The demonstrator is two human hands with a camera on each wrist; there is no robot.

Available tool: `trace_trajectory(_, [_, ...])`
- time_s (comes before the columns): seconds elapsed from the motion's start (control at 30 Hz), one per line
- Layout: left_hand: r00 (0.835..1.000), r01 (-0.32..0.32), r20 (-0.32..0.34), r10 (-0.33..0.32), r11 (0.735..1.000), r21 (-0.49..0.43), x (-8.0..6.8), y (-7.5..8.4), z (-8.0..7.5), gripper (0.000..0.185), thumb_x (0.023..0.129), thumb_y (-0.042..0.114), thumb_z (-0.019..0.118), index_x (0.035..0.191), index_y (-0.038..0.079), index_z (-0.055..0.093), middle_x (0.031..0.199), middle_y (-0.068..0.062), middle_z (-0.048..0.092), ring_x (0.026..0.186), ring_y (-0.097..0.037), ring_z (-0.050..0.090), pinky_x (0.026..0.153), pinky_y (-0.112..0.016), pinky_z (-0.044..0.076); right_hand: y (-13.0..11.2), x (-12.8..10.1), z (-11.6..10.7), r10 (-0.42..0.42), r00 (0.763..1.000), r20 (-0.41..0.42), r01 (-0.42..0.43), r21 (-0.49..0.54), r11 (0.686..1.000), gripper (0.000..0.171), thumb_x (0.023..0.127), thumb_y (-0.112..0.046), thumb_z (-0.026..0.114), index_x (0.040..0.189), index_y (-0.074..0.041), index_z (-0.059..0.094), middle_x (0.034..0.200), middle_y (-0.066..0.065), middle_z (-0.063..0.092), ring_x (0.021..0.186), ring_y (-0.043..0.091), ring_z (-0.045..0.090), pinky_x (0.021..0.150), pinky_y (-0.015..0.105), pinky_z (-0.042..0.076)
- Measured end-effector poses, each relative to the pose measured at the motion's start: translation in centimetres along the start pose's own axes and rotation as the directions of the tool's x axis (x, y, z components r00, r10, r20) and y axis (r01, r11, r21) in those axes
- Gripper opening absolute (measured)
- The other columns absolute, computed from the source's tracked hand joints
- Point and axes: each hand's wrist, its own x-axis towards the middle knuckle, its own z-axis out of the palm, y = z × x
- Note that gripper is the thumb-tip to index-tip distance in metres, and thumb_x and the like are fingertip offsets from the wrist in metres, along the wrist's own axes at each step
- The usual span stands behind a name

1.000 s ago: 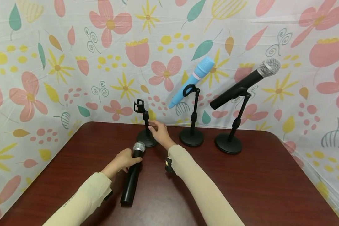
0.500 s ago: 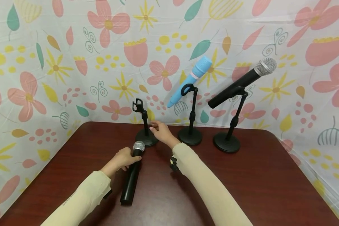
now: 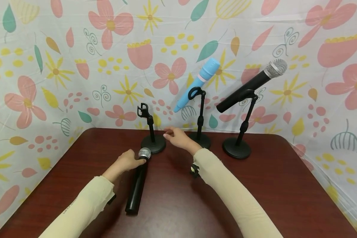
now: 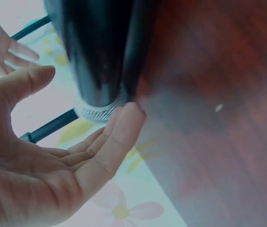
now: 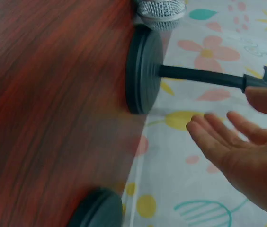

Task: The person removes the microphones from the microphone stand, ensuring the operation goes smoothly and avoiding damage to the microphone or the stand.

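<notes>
A black microphone (image 3: 137,188) with a silver mesh head lies on the table, its head toward the back. My left hand (image 3: 124,164) is at its left side near the head. In the left wrist view the thumb stands away from the microphone (image 4: 93,52), and the bent fingers (image 4: 124,127) come close to it; whether they touch is unclear. Behind the microphone stands a black desktop stand (image 3: 153,143) with a bare clip on top. My right hand (image 3: 178,138) hovers just right of this stand, fingers apart from its pole (image 5: 200,75), holding nothing.
A second stand (image 3: 200,120), partly behind my right hand, bears a tilted blue microphone (image 3: 196,84). Farther right, a third stand (image 3: 237,147) holds a tilted black microphone (image 3: 250,87) with a silver head. A flowered cloth (image 3: 113,66) hangs behind the brown table (image 3: 178,198).
My right hand has moved right, away from the bare stand. The left hand has loosened from the lying microphone and its thumb has drawn back. The head view has shifted slightly.
</notes>
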Motion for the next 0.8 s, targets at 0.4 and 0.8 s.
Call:
trace_trajectory(0.4, [0.995,-0.076,-0.062,0.072,0.995,-0.065,0.4,1.9,-2.5,0.038,0.095,0.027,0.058,0.111,-0.008,0.056,0.108,-0.024,0.06,0.098,-0.038,0.058,0.08,-0.049,0.049,1.1,-4.5,-3.9,-0.194,0.974,-0.121,0.199,0.038,0.979,0.04,0.1,-0.02,0.053,0.137,-0.007,0.05,0.123,0.015,0.06,0.114,0.03,0.057,0.095,0.043,0.047])
trace_trajectory(0.8, [0.959,-0.215,-0.217,0.182,0.966,-0.141,0.1,3.3,-3.4,0.026,0.097,0.022,0.056,0.109,0.0,0.062,0.092,-0.015,0.066,0.073,-0.024,0.06,0.066,-0.037,0.048,4.3,-7.6,-6.8,-0.166,0.921,-0.353,0.213,0.097,0.972,0.038,0.101,-0.023,0.052,0.136,-0.009,0.051,0.123,0.014,0.059,0.114,0.026,0.056,0.096,0.045,0.046])
